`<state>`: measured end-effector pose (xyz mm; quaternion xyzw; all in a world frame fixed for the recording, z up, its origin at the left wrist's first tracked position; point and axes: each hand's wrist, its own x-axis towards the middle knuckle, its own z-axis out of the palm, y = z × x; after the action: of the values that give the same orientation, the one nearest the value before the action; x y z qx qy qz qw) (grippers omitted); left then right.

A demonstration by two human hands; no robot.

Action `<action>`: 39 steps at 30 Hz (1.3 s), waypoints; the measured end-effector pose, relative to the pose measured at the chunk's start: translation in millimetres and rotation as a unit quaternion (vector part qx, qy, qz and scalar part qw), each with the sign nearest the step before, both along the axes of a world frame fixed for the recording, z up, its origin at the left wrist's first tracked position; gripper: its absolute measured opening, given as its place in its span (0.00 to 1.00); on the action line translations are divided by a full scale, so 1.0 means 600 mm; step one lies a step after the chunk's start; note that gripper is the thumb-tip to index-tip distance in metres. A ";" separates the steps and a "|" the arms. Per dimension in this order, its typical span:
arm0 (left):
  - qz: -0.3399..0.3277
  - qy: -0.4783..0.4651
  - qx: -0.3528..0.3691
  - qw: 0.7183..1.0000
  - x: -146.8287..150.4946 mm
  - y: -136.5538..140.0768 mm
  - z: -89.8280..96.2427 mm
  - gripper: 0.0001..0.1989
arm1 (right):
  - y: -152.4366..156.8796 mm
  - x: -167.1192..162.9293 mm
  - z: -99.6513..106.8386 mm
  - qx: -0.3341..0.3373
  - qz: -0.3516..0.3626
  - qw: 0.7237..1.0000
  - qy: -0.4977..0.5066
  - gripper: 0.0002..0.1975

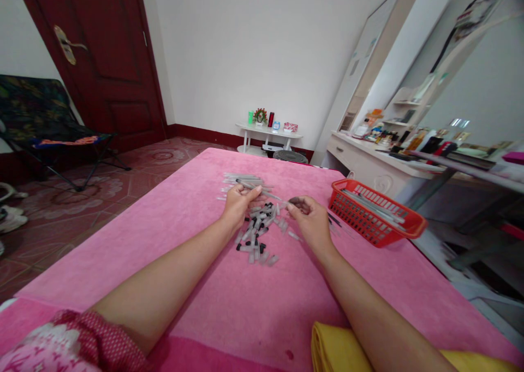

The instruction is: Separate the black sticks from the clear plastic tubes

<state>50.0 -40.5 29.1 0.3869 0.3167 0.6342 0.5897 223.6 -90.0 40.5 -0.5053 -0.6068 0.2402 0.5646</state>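
My left hand (242, 204) is closed around a slim, translucent pen barrel (268, 193) with a dark end, which points right. My right hand (311, 222) has its thumb and fingers pinched together near the barrel's right end; what sits between them is too small and blurred to make out. Beneath and between both hands lies a loose pile of pen caps (256, 231), clear and frosted with black parts. Behind my left hand, more pen barrels (241, 178) are laid in a bundle, partly covered by the fingers.
A red plastic basket (379, 241) holding several long pens (374, 208) stands to the right. Thin dark-tipped pieces (335, 220) lie beside it. Pink cloth (164, 219) covers the table. Folded yellow fabric (339, 347) is under my right forearm. A dressing table (368, 159) stands at the right.
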 end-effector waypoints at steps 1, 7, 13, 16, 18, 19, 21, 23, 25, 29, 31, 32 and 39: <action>0.003 -0.001 0.001 1.000 -0.001 0.000 0.000 0.20 | 0.000 0.001 0.000 0.000 0.000 1.000 0.001 0.09; 0.000 -0.004 0.002 1.000 -0.001 0.000 -0.001 0.19 | 0.000 0.001 -0.003 0.007 0.004 1.000 -0.005 0.08; -0.044 -0.001 0.009 0.999 0.009 -0.005 -0.002 0.21 | -0.002 -0.002 -0.002 0.028 -0.013 0.998 -0.053 0.06; -0.057 -0.012 0.006 0.998 0.011 -0.008 -0.002 0.21 | -0.002 -0.002 -0.003 0.030 -0.027 0.998 -0.054 0.05; -0.070 -0.018 0.006 0.997 0.012 -0.009 -0.002 0.22 | -0.003 -0.002 -0.002 0.021 -0.025 0.999 -0.038 0.05; -0.076 -0.021 0.007 0.997 0.012 -0.010 -0.001 0.22 | -0.004 -0.003 0.000 0.015 -0.023 0.999 -0.027 0.05; -0.082 -0.027 0.011 0.996 0.013 -0.012 -0.001 0.23 | -0.007 -0.005 0.005 -0.001 -0.019 1.000 0.003 0.06; -0.085 -0.031 0.019 0.996 0.013 -0.014 -0.001 0.24 | -0.011 -0.008 0.013 -0.019 -0.012 0.999 0.043 0.06; -0.082 -0.032 0.031 0.996 0.012 -0.016 0.000 0.25 | -0.015 -0.010 0.021 -0.043 0.001 0.996 0.080 0.07; -0.083 -0.016 0.061 0.995 0.009 -0.022 0.006 0.25 | -0.020 -0.010 0.036 -0.128 0.036 0.980 0.146 0.08; -0.086 -0.002 0.078 0.993 0.007 -0.026 0.010 0.25 | -0.022 -0.006 0.042 -0.179 0.056 0.967 0.173 0.08; -0.085 0.006 0.087 0.993 0.006 -0.027 0.011 0.25 | -0.023 -0.003 0.045 -0.203 0.066 0.959 0.185 0.07; -0.084 0.062 0.161 0.981 0.002 -0.027 0.017 0.22 | -0.021 0.017 0.054 -0.348 0.115 0.905 0.217 0.05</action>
<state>51.2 -56.5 39.4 0.5406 0.2130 0.5997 0.5502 234.0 -102.7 72.9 -0.5316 -0.4013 0.6033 0.4387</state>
